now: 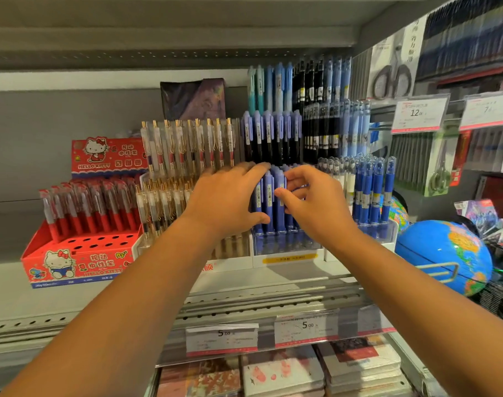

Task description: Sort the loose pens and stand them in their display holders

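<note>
Both hands are at the front row of purple-blue pens (269, 200) standing in a clear tiered display holder (286, 245) at the middle of the shelf. My left hand (230, 196) wraps the left side of that row, fingers over the pen tops and thumb low against the barrels. My right hand (307, 196) pinches one or two of these pens between thumb and curled fingers. Higher tiers hold more purple-capped pens (273, 136). White pens with gold clips (187, 144) stand in the holder to the left, partly hidden by my left hand.
A red Hello Kitty box (75, 259) with red pens and several vacant holes sits at the left. Dark blue pens (372, 193) stand at the right, beside a blue globe (445, 253). Price tags (221, 338) line the shelf edge; notebooks lie below.
</note>
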{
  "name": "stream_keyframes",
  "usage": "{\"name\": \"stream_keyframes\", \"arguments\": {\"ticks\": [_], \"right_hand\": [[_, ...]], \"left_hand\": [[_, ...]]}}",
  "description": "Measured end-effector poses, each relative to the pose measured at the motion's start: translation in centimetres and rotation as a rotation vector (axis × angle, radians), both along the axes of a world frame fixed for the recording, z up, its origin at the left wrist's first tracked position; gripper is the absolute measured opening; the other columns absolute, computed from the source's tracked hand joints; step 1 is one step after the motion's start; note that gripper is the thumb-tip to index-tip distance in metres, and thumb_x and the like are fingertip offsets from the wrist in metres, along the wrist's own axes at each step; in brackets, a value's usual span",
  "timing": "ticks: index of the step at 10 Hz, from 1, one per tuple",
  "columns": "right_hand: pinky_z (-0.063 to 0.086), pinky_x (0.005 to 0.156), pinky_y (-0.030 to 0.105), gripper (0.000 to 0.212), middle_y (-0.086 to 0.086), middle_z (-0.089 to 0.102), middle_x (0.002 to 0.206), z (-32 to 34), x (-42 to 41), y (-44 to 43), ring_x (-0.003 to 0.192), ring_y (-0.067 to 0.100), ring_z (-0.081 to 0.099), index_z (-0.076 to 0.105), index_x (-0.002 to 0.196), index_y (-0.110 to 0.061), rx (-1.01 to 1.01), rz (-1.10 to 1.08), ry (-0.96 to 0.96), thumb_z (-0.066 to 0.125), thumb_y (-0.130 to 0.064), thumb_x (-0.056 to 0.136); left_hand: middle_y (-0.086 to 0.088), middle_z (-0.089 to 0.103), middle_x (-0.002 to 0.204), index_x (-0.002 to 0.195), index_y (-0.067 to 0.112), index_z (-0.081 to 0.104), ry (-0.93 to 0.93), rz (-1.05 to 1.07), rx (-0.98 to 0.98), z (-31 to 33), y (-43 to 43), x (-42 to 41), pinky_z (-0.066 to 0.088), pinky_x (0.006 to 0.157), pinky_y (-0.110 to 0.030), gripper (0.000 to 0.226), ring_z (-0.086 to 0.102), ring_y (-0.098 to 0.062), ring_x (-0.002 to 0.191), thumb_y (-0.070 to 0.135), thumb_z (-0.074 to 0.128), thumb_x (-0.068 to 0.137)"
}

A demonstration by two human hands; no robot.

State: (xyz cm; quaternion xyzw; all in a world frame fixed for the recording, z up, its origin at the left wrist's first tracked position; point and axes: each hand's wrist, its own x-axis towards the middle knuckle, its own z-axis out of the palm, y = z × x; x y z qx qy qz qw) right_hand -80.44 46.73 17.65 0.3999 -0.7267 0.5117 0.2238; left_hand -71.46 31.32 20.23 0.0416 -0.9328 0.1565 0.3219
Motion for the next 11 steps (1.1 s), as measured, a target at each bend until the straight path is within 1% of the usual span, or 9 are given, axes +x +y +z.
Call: {"name": "stream_keyframes", "arguments": {"ticks": [2,4,5,6,7,8,9,10,11], "right_hand": [[0.045,0.067,0.010,0.032,-0.014,0.058,0.085,-0.5,0.4,0.1,0.076,0.001,0.057,0.061,0.120,-0.015,0.044,-0.093,0.054,0.068,-0.029,0.092],[0.054,0.079,0.028,0.048,-0.013,0.058,0.088,-0.9,1.5,0.3,0.079,0.003,0.058,0.051,0.136,-0.023,0.098,-0.110,0.005,0.069,-0.027,0.091],[0.054,0.085,0.034,0.059,-0.008,0.059,0.103,-1.3,2.4,0.8,0.092,0.010,0.061,0.040,0.145,-0.026,0.104,-0.093,-0.065,0.067,-0.028,0.093],[0.052,0.091,0.043,0.064,0.002,0.056,0.130,-2.1,3.5,1.1,0.110,0.021,0.059,0.031,0.148,-0.023,0.186,-0.140,-0.130,0.064,-0.032,0.093],[0.050,0.089,0.040,0.070,0.009,0.051,0.140,-2.1,4.5,0.8,0.111,0.025,0.059,0.029,0.150,-0.018,0.359,-0.152,-0.203,0.066,-0.032,0.092],[0.046,0.088,0.037,0.076,0.009,0.040,0.151,-1.4,4.9,0.6,0.125,0.028,0.052,0.026,0.153,-0.017,0.338,-0.063,-0.350,0.068,-0.032,0.091],[0.043,0.093,0.036,0.078,0.007,0.032,0.157,-1.1,6.0,1.2,0.134,0.027,0.044,0.025,0.154,-0.018,0.328,0.025,-0.462,0.068,-0.033,0.091],[0.046,0.100,0.035,0.064,0.005,0.032,0.157,-1.4,7.8,3.2,0.129,0.018,0.050,0.034,0.146,-0.025,0.268,0.054,-0.439,0.068,-0.030,0.091],[0.039,0.109,0.041,0.063,-0.001,0.040,0.153,-2.5,10.7,6.3,0.136,0.017,0.042,0.037,0.147,-0.025,0.080,0.032,-0.381,0.067,-0.031,0.092]], "left_hand": [[0.005,0.041,0.154,0.153,0.030,0.023,0.029,0.007,-0.002,-0.2,0.2,0.0,0.039,0.103,-0.051,0.098,0.049,-0.024,0.132,0.069,0.068,0.075],[-0.003,0.038,0.154,0.154,0.029,0.020,0.063,0.006,-0.016,0.5,0.5,1.6,0.029,0.111,-0.049,0.089,0.041,-0.026,0.138,0.068,0.057,0.083],[-0.009,0.050,0.140,0.142,0.022,0.040,0.353,0.044,0.220,-0.3,-0.3,4.8,0.035,0.106,-0.051,0.064,0.048,-0.029,0.127,0.056,0.052,0.088],[-0.007,0.050,0.132,0.134,0.016,0.044,0.561,0.072,0.695,-2.3,-1.8,8.5,0.041,0.101,-0.050,0.053,0.049,-0.028,0.121,0.041,0.055,0.088],[-0.005,0.034,0.152,0.147,0.020,0.029,0.499,-0.009,0.971,-4.3,-2.3,10.5,0.038,0.109,-0.053,0.068,0.040,-0.030,0.136,0.027,0.062,0.089],[-0.003,0.029,0.158,0.154,0.030,0.017,0.366,-0.092,1.142,-4.4,-2.5,11.3,0.036,0.112,-0.052,0.079,0.043,-0.033,0.136,0.023,0.061,0.089],[0.003,0.036,0.155,0.154,0.035,0.015,0.296,-0.168,1.265,-3.9,-3.0,12.4,0.038,0.108,-0.045,0.079,0.046,-0.024,0.132,0.022,0.060,0.091],[0.019,0.045,0.132,0.154,0.034,0.018,0.320,-0.222,1.335,-3.3,-2.8,14.7,0.037,0.094,-0.033,0.077,0.045,-0.009,0.121,0.016,0.061,0.092],[0.021,0.039,0.132,0.148,0.029,0.033,0.448,-0.220,1.271,-4.1,-1.1,18.9,0.033,0.099,-0.029,0.065,0.037,-0.001,0.123,0.018,0.064,0.093]]}}
